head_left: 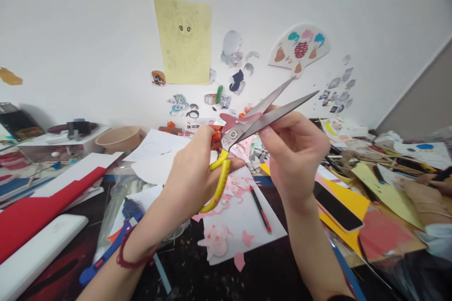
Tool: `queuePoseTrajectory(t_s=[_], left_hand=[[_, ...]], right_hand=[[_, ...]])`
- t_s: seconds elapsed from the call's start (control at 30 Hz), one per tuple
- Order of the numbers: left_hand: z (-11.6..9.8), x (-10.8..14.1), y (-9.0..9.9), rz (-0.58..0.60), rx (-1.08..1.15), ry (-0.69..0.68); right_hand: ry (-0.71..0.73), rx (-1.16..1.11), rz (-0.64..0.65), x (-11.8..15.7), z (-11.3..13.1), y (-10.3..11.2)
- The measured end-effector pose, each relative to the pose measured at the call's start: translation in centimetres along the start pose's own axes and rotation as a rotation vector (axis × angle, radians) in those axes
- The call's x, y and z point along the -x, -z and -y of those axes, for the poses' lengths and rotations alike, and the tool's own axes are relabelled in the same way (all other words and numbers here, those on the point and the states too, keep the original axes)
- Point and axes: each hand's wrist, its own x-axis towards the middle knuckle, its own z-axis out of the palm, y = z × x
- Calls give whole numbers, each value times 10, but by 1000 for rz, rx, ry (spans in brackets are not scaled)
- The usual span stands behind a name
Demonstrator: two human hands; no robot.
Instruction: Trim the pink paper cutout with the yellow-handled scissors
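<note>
In the middle of the head view my left hand [189, 169] is closed round the yellow and orange handles of a pair of scissors [233, 135]. The blades stand apart and point up to the right. A small dark-pink paper piece [240, 121] lies between them, close to the pivot. My right hand [293, 146] pinches this piece, its thumb beside the lower blade; part of the paper is hidden behind that blade. Below the hands, a white sheet [263, 237] bears pink paper cutouts [216, 240] and a black-and-red pen [260, 209].
A blue hot glue gun [116, 240] with a lit red light lies at left, near a white box [45, 254] and red paper [52, 202]. A phone [337, 204] rests on yellow paper at right. Another person's hand [427, 197] is at the far right.
</note>
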Motion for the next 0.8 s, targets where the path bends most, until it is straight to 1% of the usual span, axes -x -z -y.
queuePoseTrajectory(t_s=[0.3,0.5,0.6,0.7,0.8], left_hand=[[-1,0,0,3,-4,9],[-3,0,0,1,22,31],[-4,0,1,27,25,49],[-4,-1,4,56,-23,51],[2,-2,12,91,-83,44]], right_hand=[[22,50,3,-1,1,1],[18,34,-6,0,-2,0],[29,11,-29,1,-3,0],[25,-3,-57,0,-4,2],[28,12,-98,-2,-6,5]])
